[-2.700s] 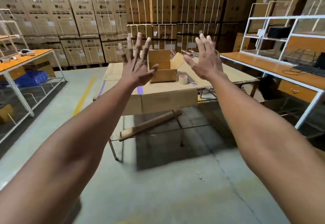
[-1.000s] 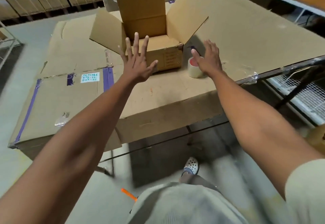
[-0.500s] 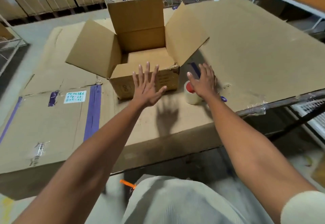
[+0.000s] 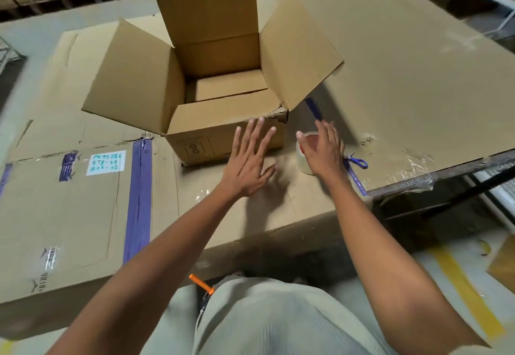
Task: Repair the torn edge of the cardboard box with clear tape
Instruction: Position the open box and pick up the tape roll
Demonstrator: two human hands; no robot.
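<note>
Standing open, cardboard box (image 4: 206, 137), ragged tear (image 4: 278, 111) at front-right corner

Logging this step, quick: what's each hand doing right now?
Left hand: open, fingers straight, by the cardboard box, holding nothing.
Right hand: over the tape roll; grip cannot be told.

Open cardboard box (image 4: 223, 143), tape roll (image 4: 303, 159) beside it.

Flattened cardboard sheets (image 4: 404, 81) cover the table in front of me. The left sheet carries a purple tape strip (image 4: 138, 196) and a white handwritten label (image 4: 106, 163). Blue-handled scissors (image 4: 358, 163) lie near the table's front edge. An orange-handled tool (image 4: 200, 283) sits at my waist. A yellow line (image 4: 462, 285) marks the floor to my right.
</note>
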